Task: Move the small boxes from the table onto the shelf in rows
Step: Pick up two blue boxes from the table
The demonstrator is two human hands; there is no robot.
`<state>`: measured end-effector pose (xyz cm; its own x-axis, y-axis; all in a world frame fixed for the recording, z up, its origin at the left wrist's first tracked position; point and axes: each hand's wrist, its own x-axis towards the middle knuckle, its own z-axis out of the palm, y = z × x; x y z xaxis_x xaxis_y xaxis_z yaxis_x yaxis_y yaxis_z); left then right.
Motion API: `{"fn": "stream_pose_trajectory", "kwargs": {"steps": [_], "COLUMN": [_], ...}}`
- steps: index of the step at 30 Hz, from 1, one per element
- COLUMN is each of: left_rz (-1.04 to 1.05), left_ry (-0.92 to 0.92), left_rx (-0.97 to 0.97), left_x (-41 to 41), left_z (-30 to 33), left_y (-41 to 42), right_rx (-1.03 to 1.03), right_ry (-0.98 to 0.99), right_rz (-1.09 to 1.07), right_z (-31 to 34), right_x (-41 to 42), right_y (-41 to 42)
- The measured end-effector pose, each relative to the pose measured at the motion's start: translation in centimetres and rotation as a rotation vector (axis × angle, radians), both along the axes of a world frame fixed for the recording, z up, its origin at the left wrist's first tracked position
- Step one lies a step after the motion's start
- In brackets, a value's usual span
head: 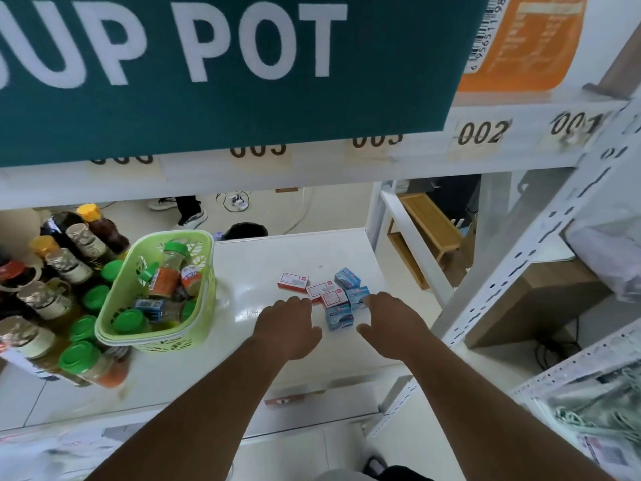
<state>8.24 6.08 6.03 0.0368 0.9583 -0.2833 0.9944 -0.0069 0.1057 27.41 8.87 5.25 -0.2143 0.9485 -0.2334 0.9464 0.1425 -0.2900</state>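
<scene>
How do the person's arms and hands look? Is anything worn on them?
Both forearms are bare along all that shows: no sleeves. The left hand and right hand wear no gloves, and no watch, ring or bracelet can be seen.

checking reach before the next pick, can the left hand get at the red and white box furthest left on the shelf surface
Probably yes. The left hand lies just short of the red and white box, with bare white surface between them. The green basket stands off to the side, not in the way.
</scene>
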Motion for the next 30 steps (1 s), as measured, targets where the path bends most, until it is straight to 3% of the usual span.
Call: {"fn": "stream_pose_trajectory", "kwargs": {"steps": [15, 19, 24, 30], "left_rz": [0.062, 0.086, -0.02, -0.11], "left_ry": [-0.02, -0.122, -0.177, -0.072], "left_rx": [0.018, 0.084, 0.134, 0.119], "left_x": [-1.2, -1.0, 1.6, 3.0], "left_z": [-1.9, -2.4, -3.4, -5.4], "left_y": [2.2, 2.5, 2.5, 2.4], "right_rx": [-0.004, 0.009, 0.034, -0.008], "right_ry": [0.006, -0.022, -0.109, -0.145], "right_rz": [0.039, 0.036, 0.027, 0.053], "right_z": [-2.2, -2.6, -3.6, -5.6], "right_x": [-1.2, -1.1, -0.2, -0.1], "right_y": [3.2, 4.1, 5.6, 6.7]}}
